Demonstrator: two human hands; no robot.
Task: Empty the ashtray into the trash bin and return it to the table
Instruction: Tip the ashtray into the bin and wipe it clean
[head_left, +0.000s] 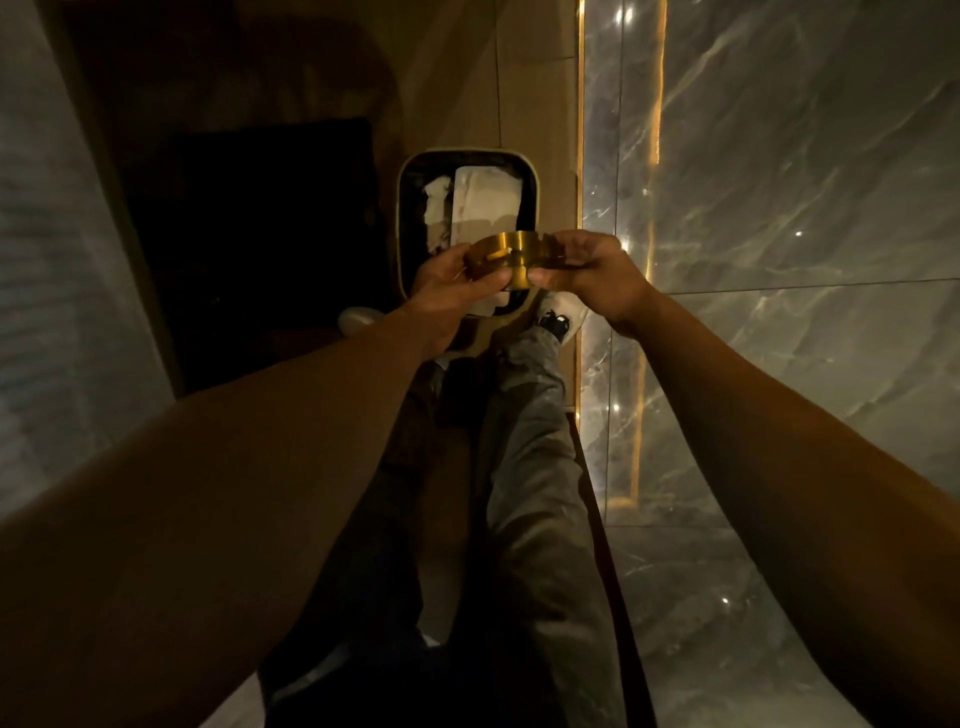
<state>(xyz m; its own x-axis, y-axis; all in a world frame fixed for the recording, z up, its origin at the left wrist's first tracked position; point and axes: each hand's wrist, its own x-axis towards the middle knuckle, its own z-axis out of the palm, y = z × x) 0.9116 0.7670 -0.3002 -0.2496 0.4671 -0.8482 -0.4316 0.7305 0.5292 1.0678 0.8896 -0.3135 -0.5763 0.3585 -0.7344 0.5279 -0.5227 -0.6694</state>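
Two bare forearms reach forward from the bottom corners of the view, above grey trousers and a pale shoe with dark markings (558, 318) planted on the floor. The left hand (447, 291) and the right hand (592, 275) meet on a round brass-coloured metal ashtray (511, 257), each grip pinching one side of its rim, thumbs underneath and fingers curled over the top. The ashtray is tilted, its open side turned toward the left hand, and a pale cigarette butt (497, 254) shows inside it. It is held in the air directly over the near end of a dark rectangular trash bin with a light rim (540, 192). Crumpled white paper waste (485, 205) lies inside the bin. To the right stands a glossy grey marble wall (779, 208) edged by a lit gold strip (581, 156); to the left the floor falls into deep shadow.
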